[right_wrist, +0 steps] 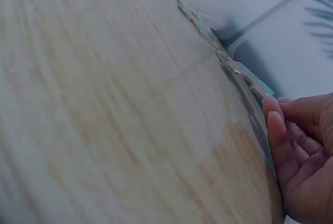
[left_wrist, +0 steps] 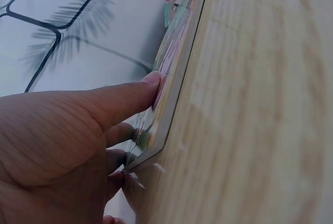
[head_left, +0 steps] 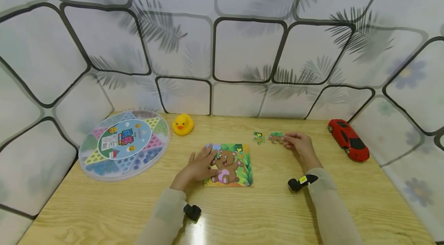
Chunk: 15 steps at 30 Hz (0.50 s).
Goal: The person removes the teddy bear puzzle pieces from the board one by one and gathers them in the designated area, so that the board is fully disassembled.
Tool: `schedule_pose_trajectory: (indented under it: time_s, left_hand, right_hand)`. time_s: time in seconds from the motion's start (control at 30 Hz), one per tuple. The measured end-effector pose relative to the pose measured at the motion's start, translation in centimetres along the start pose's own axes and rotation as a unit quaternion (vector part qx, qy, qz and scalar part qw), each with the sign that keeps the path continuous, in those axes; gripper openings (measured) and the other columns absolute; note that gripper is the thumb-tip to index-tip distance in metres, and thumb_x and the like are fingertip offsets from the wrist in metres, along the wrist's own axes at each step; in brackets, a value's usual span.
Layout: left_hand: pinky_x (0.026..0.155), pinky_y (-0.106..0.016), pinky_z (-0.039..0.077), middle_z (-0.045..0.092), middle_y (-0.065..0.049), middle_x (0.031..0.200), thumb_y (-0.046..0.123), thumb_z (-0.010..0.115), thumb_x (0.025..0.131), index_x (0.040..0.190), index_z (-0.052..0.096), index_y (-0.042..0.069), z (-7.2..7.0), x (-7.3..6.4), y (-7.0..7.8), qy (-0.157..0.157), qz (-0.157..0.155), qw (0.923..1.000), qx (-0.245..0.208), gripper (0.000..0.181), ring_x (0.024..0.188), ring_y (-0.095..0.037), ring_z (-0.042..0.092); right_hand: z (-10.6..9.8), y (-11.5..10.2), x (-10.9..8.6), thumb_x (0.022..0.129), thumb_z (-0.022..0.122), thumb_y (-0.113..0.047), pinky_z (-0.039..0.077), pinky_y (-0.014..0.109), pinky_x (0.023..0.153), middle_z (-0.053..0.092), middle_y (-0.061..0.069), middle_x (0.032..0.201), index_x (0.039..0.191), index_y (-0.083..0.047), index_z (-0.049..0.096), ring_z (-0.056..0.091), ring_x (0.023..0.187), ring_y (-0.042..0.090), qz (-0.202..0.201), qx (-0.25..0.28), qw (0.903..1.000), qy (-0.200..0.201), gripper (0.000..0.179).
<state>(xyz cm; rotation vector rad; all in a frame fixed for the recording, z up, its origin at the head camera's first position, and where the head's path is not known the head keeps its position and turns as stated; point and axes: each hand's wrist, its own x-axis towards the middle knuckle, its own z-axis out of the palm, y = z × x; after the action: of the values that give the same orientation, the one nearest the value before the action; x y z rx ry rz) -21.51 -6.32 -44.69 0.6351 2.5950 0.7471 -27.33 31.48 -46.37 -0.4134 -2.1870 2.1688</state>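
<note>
My left hand (head_left: 201, 166) lies with spread fingers on the left part of a bear jigsaw puzzle (head_left: 227, 172). In the left wrist view its thumb (left_wrist: 130, 99) rests on the picture, and the puzzle's pale edge (left_wrist: 179, 94) sits on the wood. To the right of the puzzle, my right hand (head_left: 300, 145) pinches the right end of a brown and green puzzle piece (head_left: 275, 137) between thumb and fingertips. In the right wrist view this piece (right_wrist: 247, 76) is tilted, with its near end raised off the table. Another puzzle piece (head_left: 258, 138) lies just left of it.
A yellow rubber duck (head_left: 183, 125) stands behind the puzzle to the left. Beside it lies a round board game box (head_left: 159, 152) with a clear cover. A red toy car (head_left: 348, 140) is at the right. Patterned cloth (head_left: 243, 98) closes off the wooden table's (head_left: 270, 214) back and sides.
</note>
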Motion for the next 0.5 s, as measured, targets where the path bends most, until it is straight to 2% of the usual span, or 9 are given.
schedule_pose_trajectory:
  time_s: [0.17, 0.37, 0.5]
  left_hand:
    - [0.109, -0.062, -0.002, 0.005, -0.016, 0.158, 0.035, 0.059, 0.093, 0.15, 0.025, 0.005, -0.25, 0.02, 0.12, 0.002, -0.002, 1.0, -0.001, 0.073, 0.145, -0.03, 0.0]
    - [0.108, -0.063, -0.002, 0.005, -0.016, 0.158, 0.035, 0.06, 0.092, 0.15, 0.025, 0.005, -0.03, 0.0, 0.05, -0.001, 0.0, 1.0, -0.003, 0.073, 0.145, -0.031, 0.0]
    - [0.108, -0.063, -0.001, 0.007, -0.016, 0.157, 0.034, 0.061, 0.092, 0.149, 0.027, 0.005, 0.21, 0.01, -0.15, 0.009, 0.004, 0.9999, -0.005, 0.073, 0.145, -0.032, 0.003]
  right_hand:
    - [0.38, -0.27, 0.38, 0.091, 0.06, -0.003, 0.051, 0.016, 0.054, 0.065, -0.008, 0.069, 0.106, 0.01, 0.058, 0.061, 0.058, 0.003, -0.006, -0.051, 0.9987, 0.001, 0.02]
    - [0.63, -0.07, 0.4, 0.09, 0.06, 0.001, 0.05, 0.016, 0.052, 0.064, -0.007, 0.067, 0.099, 0.009, 0.061, 0.06, 0.056, 0.003, 0.002, -0.038, 0.9993, 0.006, 0.012]
    - [0.65, 0.09, 0.1, 0.088, 0.063, 0.0, 0.05, 0.016, 0.053, 0.063, -0.006, 0.069, 0.099, 0.008, 0.062, 0.06, 0.057, 0.002, -0.006, -0.045, 0.9987, 0.022, 0.014]
